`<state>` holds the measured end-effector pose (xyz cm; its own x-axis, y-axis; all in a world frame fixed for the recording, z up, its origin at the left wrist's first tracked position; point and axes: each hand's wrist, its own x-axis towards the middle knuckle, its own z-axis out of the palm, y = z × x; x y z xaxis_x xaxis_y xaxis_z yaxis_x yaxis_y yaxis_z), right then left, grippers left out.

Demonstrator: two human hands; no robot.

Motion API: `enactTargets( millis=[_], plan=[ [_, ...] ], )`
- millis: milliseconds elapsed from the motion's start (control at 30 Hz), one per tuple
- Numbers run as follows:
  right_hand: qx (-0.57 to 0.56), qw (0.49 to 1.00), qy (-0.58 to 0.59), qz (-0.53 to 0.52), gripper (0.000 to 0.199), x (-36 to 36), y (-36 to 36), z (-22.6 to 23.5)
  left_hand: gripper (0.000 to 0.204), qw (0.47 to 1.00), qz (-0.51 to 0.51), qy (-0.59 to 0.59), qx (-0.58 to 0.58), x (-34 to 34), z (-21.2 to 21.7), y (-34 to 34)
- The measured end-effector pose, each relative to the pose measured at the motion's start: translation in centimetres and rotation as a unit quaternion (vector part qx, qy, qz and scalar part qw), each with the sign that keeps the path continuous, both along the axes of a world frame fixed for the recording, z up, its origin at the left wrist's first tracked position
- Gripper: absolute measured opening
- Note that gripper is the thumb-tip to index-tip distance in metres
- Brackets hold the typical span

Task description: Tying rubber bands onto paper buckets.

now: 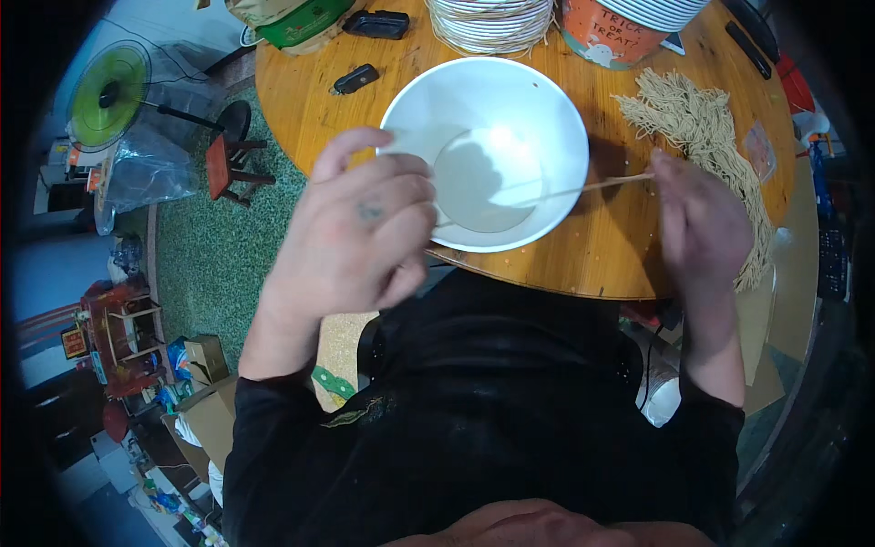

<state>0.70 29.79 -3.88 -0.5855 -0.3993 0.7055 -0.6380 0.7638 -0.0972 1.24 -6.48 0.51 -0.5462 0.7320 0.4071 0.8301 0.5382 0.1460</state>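
A round bucket (pixel 565 137), white inside, stands open side up at the table's front edge. A thin beige cord (pixel 612 182) stretches across its mouth between my hands. My right hand (pixel 704 219), right of the bucket and slightly blurred, pinches the cord's right end between thumb and fingers. My left hand (pixel 365 219) is curled over the bucket's left rim, back of the hand up. Toward that hand the cord runs out of sight, and the fingertips are partly hidden. A small hole shows near the bucket's far right rim.
Beige cords (pixel 697 123) lie bundled at the table's right. Behind the bucket are stacked white-rimmed buckets (pixel 492 23), an orange bucket (pixel 602 35), a black key fob (pixel 355 79) and a black tray-like object (pixel 376 24). A green fan (pixel 109 95) and stool (pixel 221 171) stand left.
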Motion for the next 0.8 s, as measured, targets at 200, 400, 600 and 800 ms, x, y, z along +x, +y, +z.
enactTargets(
  millis=[200,400,600,800],
  plan=[
    [-0.070,0.989,-0.121,-0.055,0.015,-0.5,-1.0,0.2,0.029,0.993,0.091,0.081,0.004,-2.3,-0.2,-3.9],
    [-0.071,0.981,-0.167,-0.065,0.010,-1.2,-2.4,-2.1,0.047,0.986,0.071,0.083,0.123,4.4,-2.9,2.4],
    [-0.037,0.978,-0.184,-0.093,0.012,-2.5,-0.3,-3.6,0.037,0.990,0.118,0.045,0.066,2.8,-4.8,1.4],
    [-0.174,0.894,-0.407,-0.061,0.013,-1.7,-0.6,-4.0,0.045,0.990,0.134,0.047,0.018,0.4,-2.5,-2.2]
  ],
)
